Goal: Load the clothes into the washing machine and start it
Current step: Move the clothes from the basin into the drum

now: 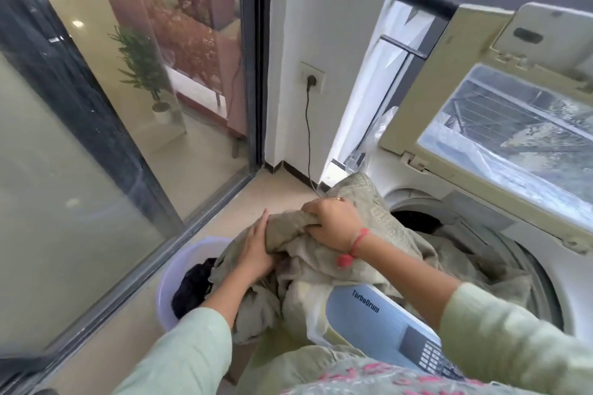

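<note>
Cloth (378, 228) lies over the washing machine's (542, 253) left rim, half in the drum (417, 221), half above the basket (167, 272). My right hand (333, 224) grips a bunch; my left hand (256, 250) rests flat on it. I should lift high, then push it in.

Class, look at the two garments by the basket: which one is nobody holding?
The black garment lying in the lilac basket. The olive garment is bunched in the right hand, with the left hand on it.
</note>
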### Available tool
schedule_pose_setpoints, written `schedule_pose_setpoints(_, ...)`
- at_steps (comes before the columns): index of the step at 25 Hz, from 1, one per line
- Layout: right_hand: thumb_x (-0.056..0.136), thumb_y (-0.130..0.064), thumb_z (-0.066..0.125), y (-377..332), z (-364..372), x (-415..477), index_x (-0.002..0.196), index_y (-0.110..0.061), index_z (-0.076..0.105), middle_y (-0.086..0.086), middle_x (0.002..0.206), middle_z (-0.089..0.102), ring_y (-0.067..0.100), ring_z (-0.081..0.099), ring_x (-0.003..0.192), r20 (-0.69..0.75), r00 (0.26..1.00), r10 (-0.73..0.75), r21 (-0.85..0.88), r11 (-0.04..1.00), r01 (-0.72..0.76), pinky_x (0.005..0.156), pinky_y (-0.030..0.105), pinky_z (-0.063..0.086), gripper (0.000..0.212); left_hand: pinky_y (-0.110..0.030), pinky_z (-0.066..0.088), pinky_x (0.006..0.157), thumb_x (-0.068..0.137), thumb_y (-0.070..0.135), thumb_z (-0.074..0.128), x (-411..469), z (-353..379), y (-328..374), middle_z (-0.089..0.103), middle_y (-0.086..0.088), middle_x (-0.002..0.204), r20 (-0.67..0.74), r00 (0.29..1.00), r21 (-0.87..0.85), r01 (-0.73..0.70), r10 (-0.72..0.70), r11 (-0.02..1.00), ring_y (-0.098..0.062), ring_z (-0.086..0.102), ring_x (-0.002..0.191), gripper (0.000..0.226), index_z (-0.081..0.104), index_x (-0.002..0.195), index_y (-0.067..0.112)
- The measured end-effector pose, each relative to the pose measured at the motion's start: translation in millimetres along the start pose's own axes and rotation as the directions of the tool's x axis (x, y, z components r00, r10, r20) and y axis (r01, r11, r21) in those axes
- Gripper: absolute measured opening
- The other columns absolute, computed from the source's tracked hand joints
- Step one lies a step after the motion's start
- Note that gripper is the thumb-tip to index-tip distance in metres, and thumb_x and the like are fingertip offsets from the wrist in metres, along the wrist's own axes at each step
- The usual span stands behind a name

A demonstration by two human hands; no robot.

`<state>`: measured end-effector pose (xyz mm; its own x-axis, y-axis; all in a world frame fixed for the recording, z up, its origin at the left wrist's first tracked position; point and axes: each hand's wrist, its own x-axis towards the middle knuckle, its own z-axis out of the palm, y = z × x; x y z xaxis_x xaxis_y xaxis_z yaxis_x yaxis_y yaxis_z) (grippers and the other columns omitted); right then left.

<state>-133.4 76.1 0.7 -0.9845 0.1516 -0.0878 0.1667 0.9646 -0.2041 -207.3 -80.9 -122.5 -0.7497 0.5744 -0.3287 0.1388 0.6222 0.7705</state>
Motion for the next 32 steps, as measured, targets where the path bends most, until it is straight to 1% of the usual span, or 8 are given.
schedule_pose_setpoints(5,0.076,-0.009,0.063,34.2,-89.4,-73.3,0.105,-0.024,0.066,-0.009,0.093,0.067,0.013,0.063,0.089,-0.436,0.882,0.176,0.453,0.890,0.046,0.083,0.035,0.052,0.033,-0.042,0.048,0.094,0.075,-0.002,0.054,-18.6,-21.2,102.4,0.064,-0.004,0.114,-0.380,0.815,-0.054,-0.491,0.437,0.869,-0.026,0.060,0.107,0.051,0.058,0.119,0.024)
schedule_pose_setpoints(12,0.084,-0.008,0.054,109.4,-167.9,-168.9,0.104,-0.005,0.067,0.009,0.087,0.062,0.024,0.053,0.081,-0.989,0.122,0.088,0.052,0.962,-0.269,0.078,0.038,0.041,0.024,-0.040,0.036,0.101,0.081,0.038,0.051,-70.4,9.4,293.1,0.060,0.000,0.122,-0.242,0.481,0.258,-0.805,0.843,0.534,-0.017,0.054,0.111,0.049,0.053,0.125,0.016)
schedule_pose_setpoints(15,0.086,-0.018,0.050,167.0,-101.3,-200.9,0.114,-0.016,0.058,0.015,0.101,0.063,0.032,0.056,0.087,-0.838,0.416,0.353,-0.023,0.738,-0.674,0.083,0.042,0.044,0.030,-0.058,-0.009,0.110,0.084,0.050,0.055,-65.9,67.7,277.9,0.019,-0.005,0.155,0.352,0.751,0.480,-0.657,0.559,0.581,-0.023,0.012,0.144,0.081,0.014,0.148,0.023)
schedule_pose_setpoints(17,0.092,-0.016,0.042,166.5,-69.7,-208.2,0.134,-0.039,0.030,0.018,0.105,0.066,0.021,0.062,0.092,-0.174,0.669,0.722,-0.156,0.651,-0.743,0.085,0.031,0.048,0.049,-0.066,-0.018,0.104,0.078,0.061,0.057,-57.7,73.7,240.4,-0.006,-0.005,0.158,0.430,0.819,0.581,-0.573,0.379,0.579,-0.028,-0.015,0.143,0.098,-0.002,0.148,0.030)
schedule_pose_setpoints(19,0.098,-0.017,0.038,160.3,-46.7,-204.6,0.054,0.010,0.064,0.009,0.080,0.070,-0.007,0.059,0.070,0.425,0.676,0.602,-0.228,0.794,-0.564,0.068,0.006,0.042,0.058,-0.064,-0.017,0.106,0.067,0.078,0.051,-50.0,47.1,197.0,-0.016,0.002,0.156,0.294,0.879,0.574,-0.477,0.376,0.666,-0.025,-0.024,0.141,0.106,-0.005,0.147,0.038)
schedule_pose_setpoints(20,0.097,-0.020,0.042,158.6,-44.5,-194.8,0.104,0.003,0.066,0.002,0.083,0.069,-0.006,0.058,0.072,0.565,0.604,0.562,-0.202,0.804,-0.560,0.067,0.006,0.041,0.033,-0.060,-0.016,0.108,0.058,0.086,0.045,-45.8,25.9,176.6,-0.014,0.006,0.156,0.187,0.907,0.541,-0.416,0.378,0.731,-0.022,-0.021,0.141,0.111,-0.003,0.147,0.041)
schedule_pose_setpoints(25,0.079,-0.056,0.062,132.1,-51.6,-87.1,0.133,-0.024,0.048,0.004,0.133,0.052,0.019,0.050,0.120,-0.133,0.937,0.323,0.280,0.919,-0.277,0.102,0.033,0.040,0.065,-0.049,0.017,0.115,0.036,0.095,0.052,-26.0,-11.3,79.6,0.002,0.004,0.156,0.108,0.980,0.156,-0.180,0.165,0.971,-0.018,0.007,0.144,0.134,0.002,0.146,0.039)
schedule_pose_setpoints(32,0.083,-0.045,0.052,25.4,7.3,33.4,0.103,-0.028,0.057,0.002,0.115,0.060,0.027,0.053,0.116,0.165,0.974,0.153,-0.231,0.967,-0.112,0.102,0.055,0.023,0.027,-0.003,0.040,0.076,0.088,0.036,0.062,-13.8,29.3,68.2,0.062,-0.004,0.107,-0.015,0.998,-0.452,-0.059,0.058,0.890,-0.025,0.058,0.109,0.037,0.056,0.113,0.009)
